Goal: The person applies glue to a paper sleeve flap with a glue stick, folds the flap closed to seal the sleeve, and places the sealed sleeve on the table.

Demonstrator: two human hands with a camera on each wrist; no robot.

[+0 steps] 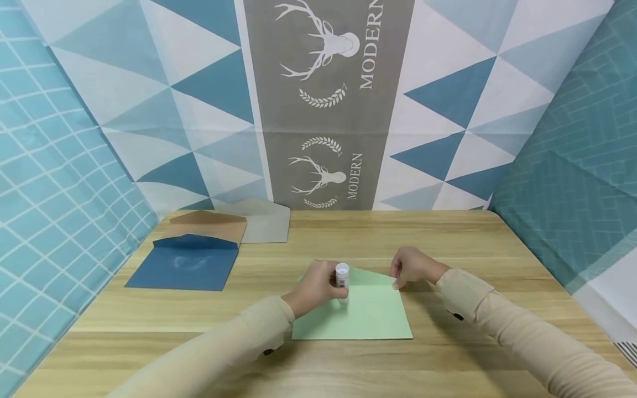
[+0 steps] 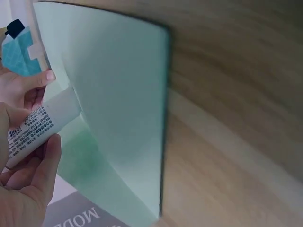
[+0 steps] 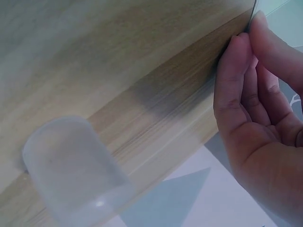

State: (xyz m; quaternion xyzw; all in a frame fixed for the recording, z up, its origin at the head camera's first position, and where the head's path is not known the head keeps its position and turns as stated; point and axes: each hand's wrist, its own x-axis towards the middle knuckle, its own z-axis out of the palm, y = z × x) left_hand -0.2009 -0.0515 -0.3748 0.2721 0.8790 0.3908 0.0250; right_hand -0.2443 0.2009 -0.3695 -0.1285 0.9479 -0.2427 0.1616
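In the head view a light green envelope (image 1: 368, 318) lies on the table, its flap (image 1: 370, 281) opened toward the far side. My left hand (image 1: 316, 284) holds a white glue stick (image 1: 342, 275) upright over it, and the left wrist view shows small print on the tube (image 2: 40, 124). The far end of the tube is against or very near the paper, by the fold; I cannot tell which. At the envelope's upper right corner, my right hand (image 1: 413, 266) pinches the paper edge between thumb and fingers. Only a sliver of paper shows beyond those fingers (image 3: 232, 87).
A dark blue envelope (image 1: 186, 271) with pale smears lies at the left, near an orange-brown envelope (image 1: 209, 224) and a grey one (image 1: 266, 224). Patterned cloth (image 1: 318, 121) rises behind the wooden table (image 1: 473, 237). A translucent rounded piece (image 3: 71, 165) appears in the right wrist view.
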